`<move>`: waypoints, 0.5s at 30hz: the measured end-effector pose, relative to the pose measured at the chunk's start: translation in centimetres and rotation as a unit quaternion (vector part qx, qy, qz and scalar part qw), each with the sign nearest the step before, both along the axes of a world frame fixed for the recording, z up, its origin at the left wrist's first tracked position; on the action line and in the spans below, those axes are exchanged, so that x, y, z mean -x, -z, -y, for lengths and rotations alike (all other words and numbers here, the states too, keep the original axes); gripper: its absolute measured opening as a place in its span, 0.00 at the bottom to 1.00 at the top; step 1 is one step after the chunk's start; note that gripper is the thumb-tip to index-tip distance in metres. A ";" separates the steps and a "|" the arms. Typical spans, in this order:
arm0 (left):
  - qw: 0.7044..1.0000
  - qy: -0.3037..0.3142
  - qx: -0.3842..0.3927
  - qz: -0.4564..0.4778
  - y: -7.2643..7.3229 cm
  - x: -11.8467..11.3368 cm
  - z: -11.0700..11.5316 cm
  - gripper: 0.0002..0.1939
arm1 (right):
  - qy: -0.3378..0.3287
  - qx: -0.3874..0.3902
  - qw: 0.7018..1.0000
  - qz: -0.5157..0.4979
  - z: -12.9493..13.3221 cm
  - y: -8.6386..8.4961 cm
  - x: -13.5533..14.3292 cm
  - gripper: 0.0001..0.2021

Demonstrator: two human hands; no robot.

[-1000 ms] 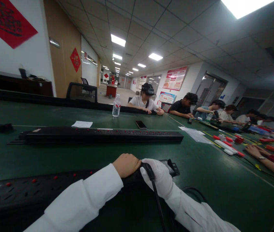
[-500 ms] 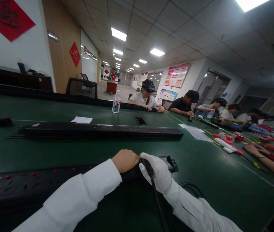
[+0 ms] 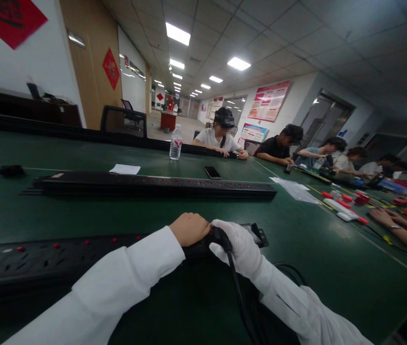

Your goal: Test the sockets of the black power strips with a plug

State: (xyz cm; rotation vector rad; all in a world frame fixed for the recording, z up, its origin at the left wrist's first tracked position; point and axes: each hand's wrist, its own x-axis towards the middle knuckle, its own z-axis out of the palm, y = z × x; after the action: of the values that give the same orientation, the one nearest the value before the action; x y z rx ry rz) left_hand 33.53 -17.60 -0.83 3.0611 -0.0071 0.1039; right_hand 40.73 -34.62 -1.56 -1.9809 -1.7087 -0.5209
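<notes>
A long black power strip with red switches along its top lies across the near part of the green table. My bare left hand is closed over the strip toward its right end, its fingertips hidden from me. Touching it on the right, my white-gloved right hand grips a black plug against the strip. From the plug a thick black cable hangs down toward me. Whether the plug's prongs sit in a socket is hidden. The strip's right end, with a bracket, shows past the glove.
Beyond my hands lies a second black power strip. A phone, white paper and a water bottle are behind it. Plastic bags, red and white parts and a co-worker's arms are on the right.
The whole view has shifted slightly, with the table things appearing higher and a little to the right. Both hands keep their hold on the strip and the plug.
</notes>
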 end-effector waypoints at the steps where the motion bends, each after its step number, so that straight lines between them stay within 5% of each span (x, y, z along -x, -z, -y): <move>1: 1.000 0.003 -0.001 0.000 0.0 0.0 0.0 0.24 | 0.002 -0.003 1.000 0.002 0.0 0.0 0.0 0.21; 15: 1.000 0.004 0.014 0.000 -0.2 0.0 0.0 0.25 | 0.013 -0.034 0.999 0.022 -0.4 0.4 0.0 0.16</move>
State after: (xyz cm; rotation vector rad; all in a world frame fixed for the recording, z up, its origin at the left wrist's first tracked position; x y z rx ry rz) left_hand 33.50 -17.64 -0.60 3.0334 -0.0169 0.1026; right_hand 40.72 -34.27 -1.93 -1.9602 -1.6700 -0.6284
